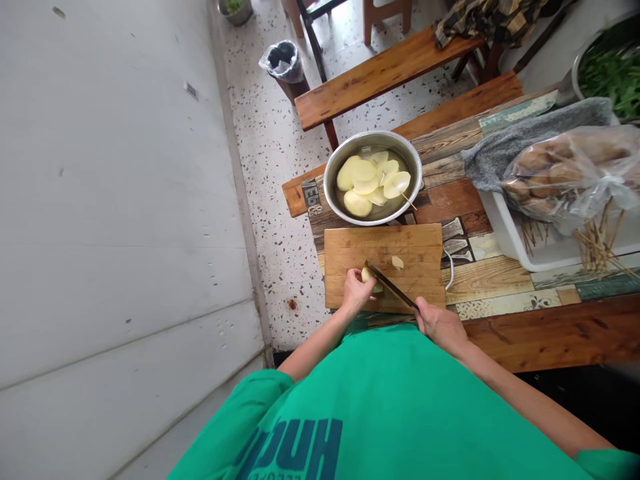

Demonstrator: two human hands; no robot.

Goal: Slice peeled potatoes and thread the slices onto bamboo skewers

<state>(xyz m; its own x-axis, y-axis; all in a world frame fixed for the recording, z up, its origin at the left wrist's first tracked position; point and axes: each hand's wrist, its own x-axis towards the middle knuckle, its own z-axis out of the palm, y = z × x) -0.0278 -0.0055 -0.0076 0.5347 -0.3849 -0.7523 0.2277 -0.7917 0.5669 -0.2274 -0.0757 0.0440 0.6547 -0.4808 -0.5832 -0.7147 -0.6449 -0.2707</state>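
On a wooden cutting board point(345, 250), my left hand point(357, 291) pinches a pale peeled potato point(367, 274) near the board's front edge. My right hand point(440, 325) grips the handle of a knife point(393, 287), whose dark blade slants up and left to touch the potato. A small potato slice point(397, 262) lies flat on the board, to the right of the blade tip. Just beyond the board stands a metal bowl point(330, 193) with several peeled potatoes and slices point(357, 203) in water. One slice carries a wooden skewer point(409, 201).
To the right, a white tray point(493, 212) bears a plastic bag of brown potatoes point(555, 167), a grey cloth point(540, 130) and several skewers point(600, 243). Leafy greens point(613, 77) fill a pot at the far right. Benches point(380, 70) and a lined bin point(285, 63) stand beyond.
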